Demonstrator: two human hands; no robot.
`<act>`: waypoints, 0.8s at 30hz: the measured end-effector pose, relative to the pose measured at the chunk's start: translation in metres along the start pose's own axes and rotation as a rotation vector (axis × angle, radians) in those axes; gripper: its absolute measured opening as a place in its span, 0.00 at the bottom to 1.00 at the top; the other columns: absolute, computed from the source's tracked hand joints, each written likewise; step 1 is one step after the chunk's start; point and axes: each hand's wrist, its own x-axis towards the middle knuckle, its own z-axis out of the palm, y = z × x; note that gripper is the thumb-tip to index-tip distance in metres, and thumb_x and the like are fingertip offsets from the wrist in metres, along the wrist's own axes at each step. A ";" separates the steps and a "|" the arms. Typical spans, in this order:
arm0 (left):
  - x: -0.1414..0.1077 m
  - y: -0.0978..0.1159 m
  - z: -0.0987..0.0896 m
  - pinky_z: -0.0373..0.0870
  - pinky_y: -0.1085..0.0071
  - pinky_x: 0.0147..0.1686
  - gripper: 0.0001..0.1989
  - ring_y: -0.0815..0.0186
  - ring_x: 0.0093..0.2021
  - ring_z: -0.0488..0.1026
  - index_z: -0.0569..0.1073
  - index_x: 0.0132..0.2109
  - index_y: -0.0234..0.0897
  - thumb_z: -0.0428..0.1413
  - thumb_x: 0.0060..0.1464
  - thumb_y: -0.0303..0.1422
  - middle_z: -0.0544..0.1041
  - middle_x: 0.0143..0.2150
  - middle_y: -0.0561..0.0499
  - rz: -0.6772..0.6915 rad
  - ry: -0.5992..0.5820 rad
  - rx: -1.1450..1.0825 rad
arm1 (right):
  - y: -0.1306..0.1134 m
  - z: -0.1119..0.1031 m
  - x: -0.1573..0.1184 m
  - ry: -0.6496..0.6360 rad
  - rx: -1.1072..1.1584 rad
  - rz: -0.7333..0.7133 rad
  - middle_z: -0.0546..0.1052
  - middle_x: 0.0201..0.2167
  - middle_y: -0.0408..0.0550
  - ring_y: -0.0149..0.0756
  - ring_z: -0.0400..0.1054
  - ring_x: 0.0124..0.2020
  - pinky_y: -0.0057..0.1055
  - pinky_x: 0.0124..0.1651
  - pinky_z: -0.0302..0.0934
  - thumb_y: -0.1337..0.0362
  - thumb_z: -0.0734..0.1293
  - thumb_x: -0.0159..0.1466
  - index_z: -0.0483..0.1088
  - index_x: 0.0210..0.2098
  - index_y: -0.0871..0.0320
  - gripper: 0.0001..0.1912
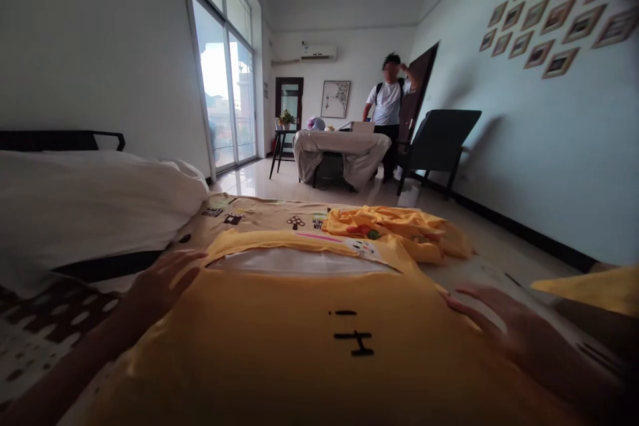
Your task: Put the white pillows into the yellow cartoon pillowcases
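Observation:
A yellow pillowcase (279, 339) lies flat before me, printed with dark letters that look like "Hi". A long slit near its far end shows a white pillow (309, 261) inside. My left hand (167, 279) rests at the far left corner of the pillowcase, fingers stretched out and thumb apart. At the right edge, my right hand (492, 316) touches the yellow cloth with its fingers extended. Just beyond the slit, a flap carries a printed cat-like face. Further back to the right is a crumpled yellow cloth (399, 223) with a carrot print.
Beneath lies a beige patterned sheet (259, 212). White bedding (94, 203) is heaped at the left. Another yellow cloth (594, 289) is at the right edge. Across the room, a person (389, 103) stands behind a covered table (344, 146), near a dark chair (442, 140).

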 end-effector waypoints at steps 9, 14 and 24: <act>0.040 0.056 0.048 0.65 0.65 0.46 0.19 0.61 0.42 0.69 0.71 0.34 0.36 0.44 0.59 0.45 0.75 0.38 0.45 0.083 -0.051 -0.257 | -0.093 0.066 0.087 -0.245 0.063 -0.190 0.75 0.42 0.52 0.43 0.67 0.46 0.46 0.51 0.56 0.47 0.52 0.67 0.71 0.39 0.57 0.24; 0.040 0.031 0.000 0.61 0.69 0.37 0.19 0.66 0.29 0.64 0.66 0.24 0.35 0.47 0.53 0.46 0.68 0.23 0.52 0.080 -0.113 -0.290 | -0.071 0.039 0.079 -0.224 0.094 -0.109 0.75 0.28 0.49 0.37 0.66 0.29 0.31 0.32 0.56 0.44 0.59 0.61 0.69 0.33 0.59 0.23; 0.094 0.130 -0.091 0.53 0.75 0.25 0.14 0.72 0.25 0.55 0.58 0.21 0.36 0.48 0.49 0.38 0.58 0.20 0.56 0.016 0.266 -0.653 | -0.189 -0.045 0.107 0.342 0.029 -0.175 0.63 0.18 0.42 0.30 0.53 0.22 0.29 0.27 0.44 0.47 0.56 0.59 0.61 0.21 0.55 0.20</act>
